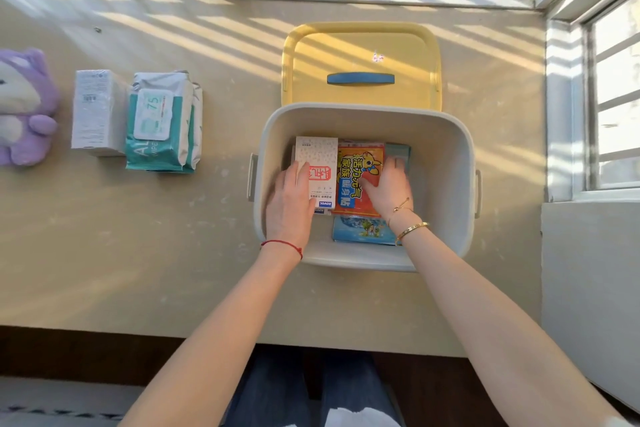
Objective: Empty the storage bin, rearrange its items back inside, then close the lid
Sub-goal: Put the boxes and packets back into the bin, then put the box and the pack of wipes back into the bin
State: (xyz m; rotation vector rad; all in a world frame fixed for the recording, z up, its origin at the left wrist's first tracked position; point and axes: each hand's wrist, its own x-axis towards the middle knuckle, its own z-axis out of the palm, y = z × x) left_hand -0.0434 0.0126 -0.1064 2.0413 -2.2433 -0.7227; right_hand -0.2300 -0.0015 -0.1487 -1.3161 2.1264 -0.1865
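Observation:
The white storage bin (446,135) stands open on the tan surface. Its yellow lid (360,45) with a blue handle lies flat just behind it. Both my hands are down inside the bin. My left hand (289,201) grips a white box with a red seal (320,156), thumb on top and fingers curled over its left edge. My right hand (389,185) holds an orange pack with a cartoon kangaroo (360,166), thumb on its face and fingers curled at its right edge. A blue picture pack (363,229) lies under it, and a teal item (398,150) shows beyond my fingers.
To the left of the bin lie stacked teal wipe packs (159,121), a white carton (97,111) and a purple plush toy (24,107). Window frames close off the back and right. The surface's front edge runs below my forearms.

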